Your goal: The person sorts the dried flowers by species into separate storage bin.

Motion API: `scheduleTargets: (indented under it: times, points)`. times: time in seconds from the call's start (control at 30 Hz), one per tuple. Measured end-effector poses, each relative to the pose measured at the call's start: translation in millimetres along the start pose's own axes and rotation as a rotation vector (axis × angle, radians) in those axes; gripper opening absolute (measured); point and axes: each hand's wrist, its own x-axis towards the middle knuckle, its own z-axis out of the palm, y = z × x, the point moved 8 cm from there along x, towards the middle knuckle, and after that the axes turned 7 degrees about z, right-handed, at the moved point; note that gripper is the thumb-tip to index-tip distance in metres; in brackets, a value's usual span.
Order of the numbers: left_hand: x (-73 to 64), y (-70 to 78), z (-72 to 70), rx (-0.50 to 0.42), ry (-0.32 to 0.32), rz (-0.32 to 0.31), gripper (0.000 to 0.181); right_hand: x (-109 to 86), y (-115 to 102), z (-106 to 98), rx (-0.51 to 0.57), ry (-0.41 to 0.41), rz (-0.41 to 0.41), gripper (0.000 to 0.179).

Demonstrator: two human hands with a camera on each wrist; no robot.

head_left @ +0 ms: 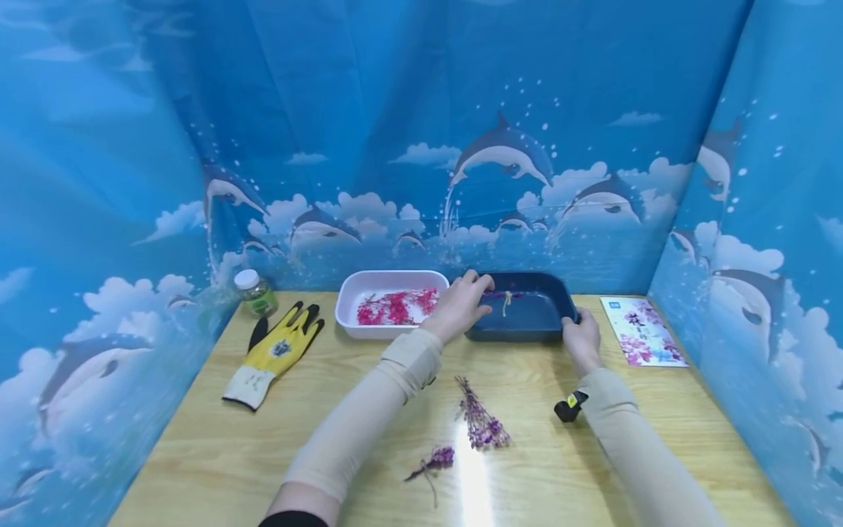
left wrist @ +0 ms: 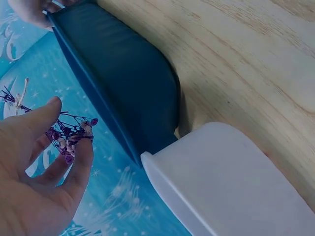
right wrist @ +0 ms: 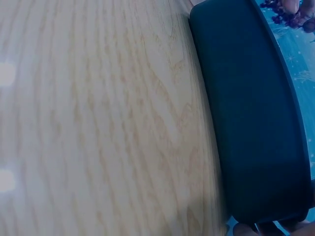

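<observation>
In the left wrist view, a small bunch of purple dried flowers (left wrist: 69, 140), tied with pale string, lies between the thumb and fingers of my left hand (head_left: 459, 304). That hand holds it above the left end of the dark blue tray (head_left: 520, 337). My right hand (head_left: 582, 338) grips the tray's right end, its thumb at the rim and fingers partly hidden. Two more purple bunches rest on the table: a larger bunch (head_left: 484, 423) and a smaller bunch (head_left: 440, 458) nearer to me.
Left of the dark tray stands a white tray (head_left: 344, 315) with red dried flowers (head_left: 395, 307) inside. A yellow glove (head_left: 273, 355) and a white-capped jar (head_left: 255, 293) are at the left; a printed floral card (head_left: 642, 333) lies at the right. A blue dolphin curtain (head_left: 369, 110) surrounds the table.
</observation>
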Motion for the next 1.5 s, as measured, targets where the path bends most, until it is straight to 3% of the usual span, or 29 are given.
scheduleTargets:
  times: [0.3,0.63,0.87,1.23,1.5]
  points:
    - [2.3,-7.1,17.0,0.043,-0.033,-0.047,0.036,-3.0,2.2,7.5,0.012,-0.020,-0.009,0.054]
    - [-1.2,-10.2,26.8,0.178,-0.074,-0.052,0.040,-5.5,3.0,11.0,0.004,-0.019,-0.012,0.052]
    - [-1.5,-11.6,30.2,0.167,-0.096,-0.057,0.040,-6.8,2.2,10.8,0.005,-0.024,-0.012,0.053]
    - [0.0,-13.3,24.8,0.137,-0.085,-0.057,0.029,-3.8,3.9,6.9,-0.013,-0.018,-0.004,0.054]
    - [-3.8,-9.4,0.4,0.039,0.009,0.014,0.030,-0.8,2.2,0.3,0.014,-0.025,-0.006,0.055]
